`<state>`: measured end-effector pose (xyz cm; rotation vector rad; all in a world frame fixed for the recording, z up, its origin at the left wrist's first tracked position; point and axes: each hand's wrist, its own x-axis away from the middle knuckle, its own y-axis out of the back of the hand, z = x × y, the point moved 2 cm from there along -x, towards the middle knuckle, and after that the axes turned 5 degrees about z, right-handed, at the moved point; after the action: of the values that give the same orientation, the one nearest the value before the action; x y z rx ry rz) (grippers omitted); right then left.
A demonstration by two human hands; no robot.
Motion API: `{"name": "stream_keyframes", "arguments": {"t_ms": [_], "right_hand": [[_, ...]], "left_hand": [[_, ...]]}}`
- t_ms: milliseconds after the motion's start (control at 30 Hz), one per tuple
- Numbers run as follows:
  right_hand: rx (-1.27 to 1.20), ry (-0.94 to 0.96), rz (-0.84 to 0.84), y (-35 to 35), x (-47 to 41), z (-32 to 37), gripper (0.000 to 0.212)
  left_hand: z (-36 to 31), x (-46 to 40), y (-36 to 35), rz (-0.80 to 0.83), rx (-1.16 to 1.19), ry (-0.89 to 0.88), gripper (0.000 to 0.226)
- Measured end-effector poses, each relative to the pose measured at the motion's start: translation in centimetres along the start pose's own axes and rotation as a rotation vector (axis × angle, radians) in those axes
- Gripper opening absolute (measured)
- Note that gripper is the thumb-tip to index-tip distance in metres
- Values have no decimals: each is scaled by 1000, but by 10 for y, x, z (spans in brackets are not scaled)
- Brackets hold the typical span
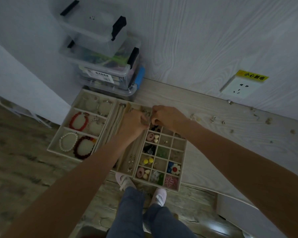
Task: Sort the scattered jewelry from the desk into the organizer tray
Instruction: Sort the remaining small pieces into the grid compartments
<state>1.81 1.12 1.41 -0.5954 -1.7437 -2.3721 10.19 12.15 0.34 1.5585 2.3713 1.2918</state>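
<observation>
Over the organizer tray (176,186) far edge, left hand (133,124) and right hand (169,118) pinch together on something tiny, unidentifiable, likely light, delicate, best held by fingertips.

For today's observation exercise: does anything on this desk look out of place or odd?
Yes. Small jewelry pieces lie scattered on the bare desk right of the organizer tray, near the wall, outside any compartment. The tray's near corner also overhangs the desk edge.
</observation>
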Motion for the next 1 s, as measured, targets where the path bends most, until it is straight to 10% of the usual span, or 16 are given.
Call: {"name": "stream_keyframes", "arguments": {"t_ms": [233, 500, 700, 1000], "right_hand": [[9, 25, -22, 0, 4, 1, 15], [-5, -46, 48, 4, 1, 3, 21], [68, -38, 33, 5, 4, 4, 20], [-38, -25, 22, 2, 5, 2, 18]], "left_hand": [[-14, 7, -4, 18, -68, -65, 7], [-29, 9, -12, -42, -257, -5, 42], [-36, 11, -15, -81, -353, -11, 17], [-19, 12, -14, -73, -145, -72, 16]]}}
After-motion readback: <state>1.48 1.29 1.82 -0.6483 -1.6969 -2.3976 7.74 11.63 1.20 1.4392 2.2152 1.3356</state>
